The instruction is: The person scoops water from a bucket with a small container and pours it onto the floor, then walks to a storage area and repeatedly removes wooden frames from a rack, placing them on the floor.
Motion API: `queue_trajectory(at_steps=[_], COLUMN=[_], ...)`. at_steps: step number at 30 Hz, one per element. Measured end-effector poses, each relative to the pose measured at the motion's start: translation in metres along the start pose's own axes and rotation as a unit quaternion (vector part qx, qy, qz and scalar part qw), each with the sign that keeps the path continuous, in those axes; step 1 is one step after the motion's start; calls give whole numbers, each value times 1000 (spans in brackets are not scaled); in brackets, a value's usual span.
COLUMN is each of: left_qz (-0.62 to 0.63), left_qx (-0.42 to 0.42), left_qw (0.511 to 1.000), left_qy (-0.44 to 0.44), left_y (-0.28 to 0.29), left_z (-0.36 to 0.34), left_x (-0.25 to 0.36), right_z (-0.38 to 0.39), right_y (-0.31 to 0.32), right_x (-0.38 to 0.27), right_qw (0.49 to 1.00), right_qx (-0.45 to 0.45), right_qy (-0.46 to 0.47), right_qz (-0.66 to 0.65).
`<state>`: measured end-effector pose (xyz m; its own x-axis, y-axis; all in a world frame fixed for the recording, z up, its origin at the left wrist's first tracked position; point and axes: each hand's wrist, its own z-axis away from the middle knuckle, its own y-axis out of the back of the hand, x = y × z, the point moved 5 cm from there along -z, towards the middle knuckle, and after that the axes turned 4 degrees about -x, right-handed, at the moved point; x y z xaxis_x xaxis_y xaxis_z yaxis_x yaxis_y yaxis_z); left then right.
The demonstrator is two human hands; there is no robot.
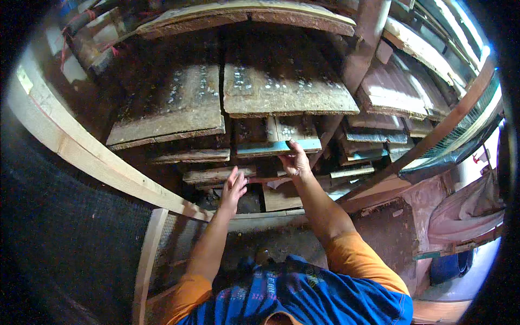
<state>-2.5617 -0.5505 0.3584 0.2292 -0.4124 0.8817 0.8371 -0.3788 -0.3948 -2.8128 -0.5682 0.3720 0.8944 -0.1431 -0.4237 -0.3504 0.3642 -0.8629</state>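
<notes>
My right hand [296,161] is closed on the front of a board with a teal-painted edge [254,147], low in the middle of a wooden rack. My left hand [233,188] is open, fingers raised and apart, in front of a lower weathered board [208,174]; whether a fingertip touches it I cannot tell. Above both hands are two wide speckled boards [173,103] side by side, with pale front edges. A short board [192,156] lies to the left of the gripped one, at about the same height.
More stacked boards [390,97] fill the right. A pale timber beam [124,179] runs along the left beside dark mesh [70,222]. A wooden post [366,49] stands at upper right, and a slanting rail [433,141] with wire mesh. A crumpled cloth [460,211] and blue container [449,268] are at lower right.
</notes>
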Motion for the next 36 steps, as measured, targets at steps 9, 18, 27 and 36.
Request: queue_trajectory(at_steps=[9,18,27,36], left_qz=[-65,157,146,159], left_qx=[53,-70,-153,-156], left_qw=[996,984,974,968], left_qy=[29,41,78,116], left_y=[-6,-13,-42,-75], left_z=[-34,-53,-23,38], left_x=[-2,-15,-41,-83], right_z=[47,134,239,286], right_y=[53,153,212,263], right_x=[9,5,-15,-46], right_qw=[999,990,978,959], right_qx=[-7,8,141,200], right_qy=[-31,-131,-137,-128], right_qz=[12,56,68,153])
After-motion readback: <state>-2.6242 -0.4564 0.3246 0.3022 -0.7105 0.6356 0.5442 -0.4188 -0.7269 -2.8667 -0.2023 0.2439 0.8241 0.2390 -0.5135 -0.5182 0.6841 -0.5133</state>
